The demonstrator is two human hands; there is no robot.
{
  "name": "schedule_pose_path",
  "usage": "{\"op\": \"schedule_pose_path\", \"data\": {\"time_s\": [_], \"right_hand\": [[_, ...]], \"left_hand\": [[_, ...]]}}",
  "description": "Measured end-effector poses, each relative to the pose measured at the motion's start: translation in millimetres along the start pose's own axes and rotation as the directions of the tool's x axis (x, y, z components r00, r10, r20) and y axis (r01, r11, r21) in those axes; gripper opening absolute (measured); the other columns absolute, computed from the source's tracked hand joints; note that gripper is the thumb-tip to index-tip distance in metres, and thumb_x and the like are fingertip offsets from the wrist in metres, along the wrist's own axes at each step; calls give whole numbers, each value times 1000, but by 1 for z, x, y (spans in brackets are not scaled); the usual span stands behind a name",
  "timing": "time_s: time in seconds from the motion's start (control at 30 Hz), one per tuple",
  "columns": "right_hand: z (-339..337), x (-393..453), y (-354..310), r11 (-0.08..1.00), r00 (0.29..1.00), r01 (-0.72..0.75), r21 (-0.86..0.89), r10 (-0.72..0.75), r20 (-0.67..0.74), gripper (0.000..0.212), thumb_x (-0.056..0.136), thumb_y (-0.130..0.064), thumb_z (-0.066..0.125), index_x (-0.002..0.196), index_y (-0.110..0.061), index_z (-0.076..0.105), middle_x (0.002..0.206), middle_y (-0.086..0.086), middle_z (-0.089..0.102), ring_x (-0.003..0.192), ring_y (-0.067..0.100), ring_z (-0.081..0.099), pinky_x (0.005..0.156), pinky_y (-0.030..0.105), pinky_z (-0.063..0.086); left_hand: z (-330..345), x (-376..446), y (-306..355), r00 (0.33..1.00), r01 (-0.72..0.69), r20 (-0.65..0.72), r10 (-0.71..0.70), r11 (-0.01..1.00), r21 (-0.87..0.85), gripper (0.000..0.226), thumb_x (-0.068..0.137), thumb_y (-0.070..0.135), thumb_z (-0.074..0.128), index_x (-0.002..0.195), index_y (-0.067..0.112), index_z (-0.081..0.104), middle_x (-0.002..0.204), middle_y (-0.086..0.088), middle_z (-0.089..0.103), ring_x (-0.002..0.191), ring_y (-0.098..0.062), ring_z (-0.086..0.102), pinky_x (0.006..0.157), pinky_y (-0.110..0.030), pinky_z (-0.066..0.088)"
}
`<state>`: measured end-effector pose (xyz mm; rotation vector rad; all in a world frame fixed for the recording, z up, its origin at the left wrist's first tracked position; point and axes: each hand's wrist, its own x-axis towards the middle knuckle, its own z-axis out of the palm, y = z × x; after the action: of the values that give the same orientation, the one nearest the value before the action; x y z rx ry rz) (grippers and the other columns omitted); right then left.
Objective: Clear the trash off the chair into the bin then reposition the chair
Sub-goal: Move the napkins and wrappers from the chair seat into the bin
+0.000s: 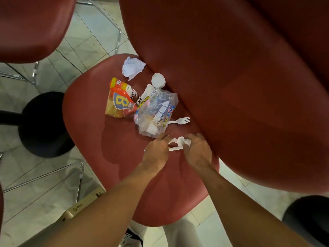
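**Both hands down on the chair seat, working the small scraps**

Fingers [187, 142] of the right hand [197, 152] are curled round a crumpled white wad [184, 141], and the left hand [156, 152] has its fingers bent down beside a flat white strip [175, 149] — whether they actually pinch it, I cannot tell, the knuckles cover the tips. Both hands sit close together at the near right of the trash.

The chair [99, 136] is red, smooth and slightly glossy, a rounded moulded seat with its backrest looming blurred at upper right. On it: a crinkly clear plastic bag [156, 111] printed "PAPER TOWEL", stuffed with paper bits; a shiny orange-and-yellow snack wrapper [121, 102] just left of it, touching; a balled white tissue [132, 68] farther back; a round white lid [158, 80] against the backrest; a white plastic fork [179, 120], its handle hidden under the bag.

Below, pale tiled floor [53, 175], chrome chair legs [80, 179], a black round base [44, 123] at left, another dark one cut off at lower right, and a cardboard box [83, 204] partly hidden behind the left forearm. A second red chair [32, 25] fills the upper left.
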<state>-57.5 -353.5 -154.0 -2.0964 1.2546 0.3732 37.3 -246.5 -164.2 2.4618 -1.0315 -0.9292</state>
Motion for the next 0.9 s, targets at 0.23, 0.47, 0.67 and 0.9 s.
{"op": "schedule_pose_path", "data": {"time_s": [0.23,0.47,0.67,0.9], "right_hand": [[-18,-50,-26,999,998,40,19,-39,-50,30,89,-23,59,118,-25,63,121,4,54,104,29,59,82,35,47],[-19,-113,-47,993,994,92,71,-86,-74,31,86,-20,59,115,-25,65,118,2,57,107,26,58,82,34,46],[-5,-169,-73,989,991,124,78,-119,-59,30,87,-22,61,116,-28,64,122,-2,59,109,23,57,89,35,46],[15,-230,-115,982,981,188,9,-188,-37,29,88,-25,62,117,-28,64,119,2,59,106,27,59,86,35,45]], "left_hand": [[-31,-53,2,997,27,-74,-32,998,-61,46,87,19,65,131,25,54,129,0,53,105,-28,61,90,-39,48],[-59,-132,-14,977,133,-168,-129,991,12,44,88,38,63,129,28,53,121,1,55,102,-29,61,80,-41,49],[-72,-208,-39,943,186,-261,-206,977,-100,45,87,41,63,129,28,55,117,3,58,100,-25,62,80,-38,50],[-91,-283,-75,902,247,-308,-301,948,-201,47,87,42,63,132,30,52,126,5,57,109,-19,58,86,-33,44]]}}
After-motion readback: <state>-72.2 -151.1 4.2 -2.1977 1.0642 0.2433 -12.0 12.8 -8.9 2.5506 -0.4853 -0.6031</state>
